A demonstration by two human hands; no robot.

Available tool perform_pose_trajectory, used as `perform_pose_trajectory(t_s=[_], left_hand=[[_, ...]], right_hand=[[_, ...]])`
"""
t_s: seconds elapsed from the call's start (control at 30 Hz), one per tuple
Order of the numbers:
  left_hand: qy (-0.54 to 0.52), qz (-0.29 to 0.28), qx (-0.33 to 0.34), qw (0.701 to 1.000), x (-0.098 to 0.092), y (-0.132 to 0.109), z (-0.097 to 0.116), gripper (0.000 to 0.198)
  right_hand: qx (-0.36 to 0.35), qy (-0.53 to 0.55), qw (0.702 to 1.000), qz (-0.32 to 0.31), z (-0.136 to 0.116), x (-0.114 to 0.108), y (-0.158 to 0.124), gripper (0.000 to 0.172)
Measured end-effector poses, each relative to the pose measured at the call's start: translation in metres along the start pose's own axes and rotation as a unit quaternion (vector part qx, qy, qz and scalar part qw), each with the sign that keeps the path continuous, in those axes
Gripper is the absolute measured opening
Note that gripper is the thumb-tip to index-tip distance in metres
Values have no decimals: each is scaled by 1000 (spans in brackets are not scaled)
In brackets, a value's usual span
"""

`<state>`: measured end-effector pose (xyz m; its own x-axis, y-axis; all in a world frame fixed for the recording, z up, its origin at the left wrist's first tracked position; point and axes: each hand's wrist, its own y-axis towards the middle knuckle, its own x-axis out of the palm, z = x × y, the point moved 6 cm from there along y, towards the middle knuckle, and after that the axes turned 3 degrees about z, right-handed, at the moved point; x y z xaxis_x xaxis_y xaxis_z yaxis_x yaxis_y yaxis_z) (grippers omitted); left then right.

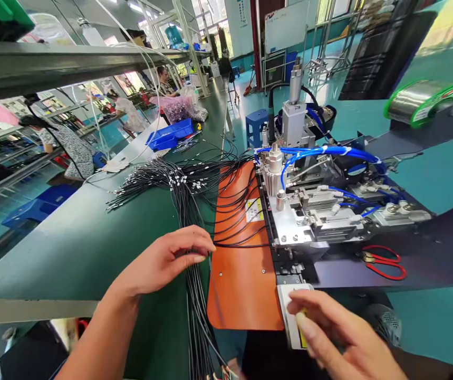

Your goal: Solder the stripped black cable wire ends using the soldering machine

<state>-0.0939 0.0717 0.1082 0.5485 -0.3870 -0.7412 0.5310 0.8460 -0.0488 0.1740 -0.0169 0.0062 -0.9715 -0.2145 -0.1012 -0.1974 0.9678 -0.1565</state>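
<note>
My left hand point(182, 256) hovers over a long bundle of black cables point(198, 295), thumb and fingers apart with nothing between them. To its right lies an orange board point(246, 290), crossed by several thin black cables that reach the edge of a metal machine point(289, 221). My right hand point(329, 327) is in front of a white block with a yellow label point(289, 311) at the board's lower right corner. Its thumb and index finger are close together, and what they hold, if anything, is too small to name.
More cables with white connectors point(151, 177) spread over the green table point(71, 253). Blue bins point(171, 134) stand farther back. Red-handled scissors point(384, 261) and a solder spool point(427, 103) are on the right. Several people sit at the far left.
</note>
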Motion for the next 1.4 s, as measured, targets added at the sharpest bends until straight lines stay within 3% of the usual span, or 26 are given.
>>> perform_pose_trajectory(t_s=[0.13,0.2,0.3,0.37,0.43,0.57,0.83,1.03,1.23,1.4], left_hand=[[15,21,23,999,32,22,9,20],[71,48,47,995,53,31,18,14],[155,50,128,978,89,38,41,11],[141,45,182,972,110,41,57,16],[103,50,207,972,124,45,66,21],[91,77,227,967,144,52,68,18],[70,141,223,962,154,53,56,11],[0,174,224,959,148,54,53,17],[-21,166,182,969,151,56,46,13],[14,153,184,971,153,58,49,13]], right_hand=[[84,115,988,-64,0,33,3,62],[123,124,983,-53,3,34,8,58],[96,68,993,-3,-2,14,18,36],[54,42,997,21,-9,-2,23,27],[47,55,997,40,-8,-15,24,25],[88,91,987,94,13,-34,17,38],[81,29,981,172,36,-47,5,43],[68,15,982,176,35,-54,9,42],[62,-6,983,171,30,-52,15,40],[72,11,985,157,27,-48,18,41]])
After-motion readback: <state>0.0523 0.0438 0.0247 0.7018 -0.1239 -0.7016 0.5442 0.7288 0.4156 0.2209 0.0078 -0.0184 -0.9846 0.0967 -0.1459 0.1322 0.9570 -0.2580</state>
